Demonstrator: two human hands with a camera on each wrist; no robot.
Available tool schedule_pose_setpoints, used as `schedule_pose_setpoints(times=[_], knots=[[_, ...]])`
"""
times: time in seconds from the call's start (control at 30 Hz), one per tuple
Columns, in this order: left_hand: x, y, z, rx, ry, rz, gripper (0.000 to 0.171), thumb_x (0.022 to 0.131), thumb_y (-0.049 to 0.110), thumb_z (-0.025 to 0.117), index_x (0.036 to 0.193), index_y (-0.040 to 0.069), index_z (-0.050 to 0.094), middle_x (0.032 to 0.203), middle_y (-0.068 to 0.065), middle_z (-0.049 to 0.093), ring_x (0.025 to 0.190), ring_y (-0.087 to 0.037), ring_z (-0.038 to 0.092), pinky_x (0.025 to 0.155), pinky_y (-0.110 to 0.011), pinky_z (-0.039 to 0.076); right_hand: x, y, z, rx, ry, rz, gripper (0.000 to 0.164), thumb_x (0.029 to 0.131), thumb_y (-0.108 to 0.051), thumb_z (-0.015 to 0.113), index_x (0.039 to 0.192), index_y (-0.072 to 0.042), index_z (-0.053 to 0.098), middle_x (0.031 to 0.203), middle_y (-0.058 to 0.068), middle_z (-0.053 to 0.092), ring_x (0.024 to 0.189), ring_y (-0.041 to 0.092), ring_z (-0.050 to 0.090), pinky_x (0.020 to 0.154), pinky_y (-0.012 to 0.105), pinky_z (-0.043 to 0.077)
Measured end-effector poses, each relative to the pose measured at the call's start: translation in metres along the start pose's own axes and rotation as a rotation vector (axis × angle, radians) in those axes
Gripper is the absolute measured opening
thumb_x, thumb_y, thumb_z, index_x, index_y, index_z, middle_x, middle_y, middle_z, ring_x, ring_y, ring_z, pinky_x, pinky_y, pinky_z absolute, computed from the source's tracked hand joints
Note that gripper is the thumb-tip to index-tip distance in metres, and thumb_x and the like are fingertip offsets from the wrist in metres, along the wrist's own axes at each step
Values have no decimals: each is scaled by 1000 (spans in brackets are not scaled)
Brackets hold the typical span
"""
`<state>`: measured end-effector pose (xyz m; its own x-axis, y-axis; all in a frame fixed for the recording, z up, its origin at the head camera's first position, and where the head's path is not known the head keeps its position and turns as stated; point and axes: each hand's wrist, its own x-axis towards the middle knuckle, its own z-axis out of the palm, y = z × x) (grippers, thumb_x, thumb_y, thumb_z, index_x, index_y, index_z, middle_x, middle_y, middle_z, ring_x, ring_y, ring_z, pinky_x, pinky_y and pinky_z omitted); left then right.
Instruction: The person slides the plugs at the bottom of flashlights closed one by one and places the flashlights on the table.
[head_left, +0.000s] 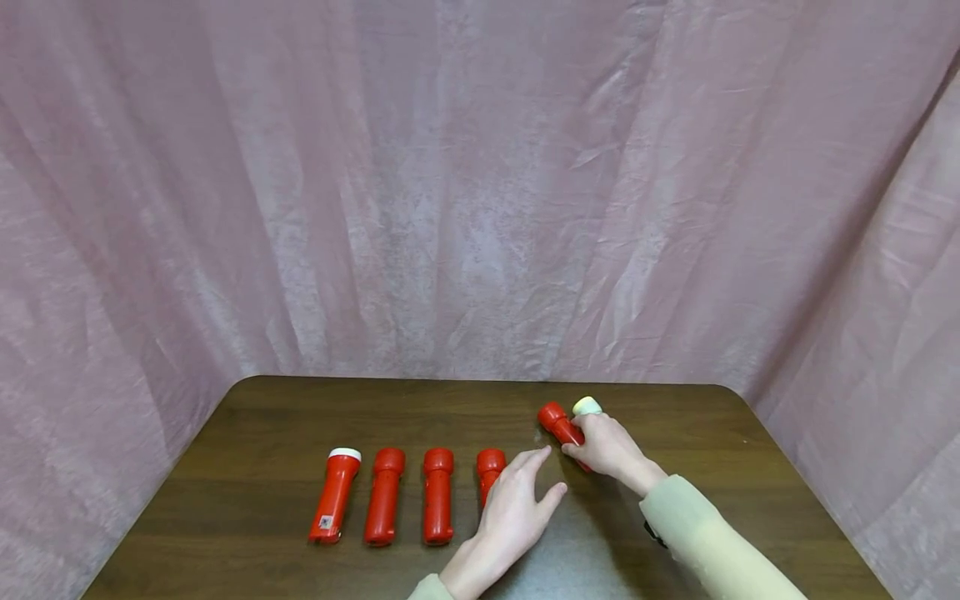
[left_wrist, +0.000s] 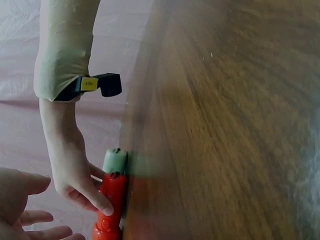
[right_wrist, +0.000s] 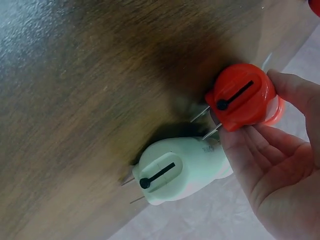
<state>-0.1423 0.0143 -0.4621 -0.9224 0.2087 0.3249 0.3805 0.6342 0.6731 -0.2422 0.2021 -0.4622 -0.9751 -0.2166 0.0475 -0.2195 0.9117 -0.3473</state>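
Fingers point(head_left: 581, 450) of right hand point(head_left: 609, 448) grip red flashlight point(head_left: 558, 423) near table point(head_left: 255, 417) far edge beside pale-green flashlight point(head_left: 587, 407), left hand point(head_left: 517, 504) open above the row's fourth flashlight point(head_left: 491, 467); only right wrist view shows both butt-end caps' black levers.

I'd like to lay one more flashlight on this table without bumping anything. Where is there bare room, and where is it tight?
Bare wood lies left of the white-capped flashlight, along the far edge of the table behind the red row, and right of the right hand. It is crowded mid-table: the left hand covers the fourth flashlight, close to the right hand's red flashlight.
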Motion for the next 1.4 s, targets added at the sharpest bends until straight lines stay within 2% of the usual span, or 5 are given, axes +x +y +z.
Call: schedule_pose_setpoints(times=[0.17,0.43,0.6,1.03,1.4], knots=[[-2,-1,3,-20,13,24,48,95,28,76,138,8,67,133,-11,73,122,-30,71,100,-45,60,-4,0,-4,42,-16,22,23,86,-17,85,102,-4,75,69,-1,64,61,13,53,58,26,43],[-5,-16,17,-12,87,105,45,96,29,75,137,10,68,128,-9,74,115,-28,73,91,-46,61,-10,-2,-10,126,-17,40,41,86,-19,85,119,2,74,103,12,82,83,16,72,73,35,60],[-9,-7,9,-36,62,61,46,94,27,77,136,10,69,130,-9,74,117,-29,72,96,-44,61,-13,-4,-14,179,-10,39,41,86,-19,85,119,2,74,101,11,82,81,15,73,71,32,60],[-7,3,13,-64,190,83,42,90,16,81,132,11,72,127,-5,75,114,-23,75,96,-39,61,-25,-9,-31,436,16,3,36,90,-16,81,116,7,73,98,18,81,78,19,78,67,27,63],[-6,5,23,-65,375,281,51,81,16,90,129,9,73,126,-4,76,111,-18,76,92,-33,63,-42,-10,-45,658,5,87,48,97,-17,75,130,15,63,114,27,77,94,25,78,72,30,64]])
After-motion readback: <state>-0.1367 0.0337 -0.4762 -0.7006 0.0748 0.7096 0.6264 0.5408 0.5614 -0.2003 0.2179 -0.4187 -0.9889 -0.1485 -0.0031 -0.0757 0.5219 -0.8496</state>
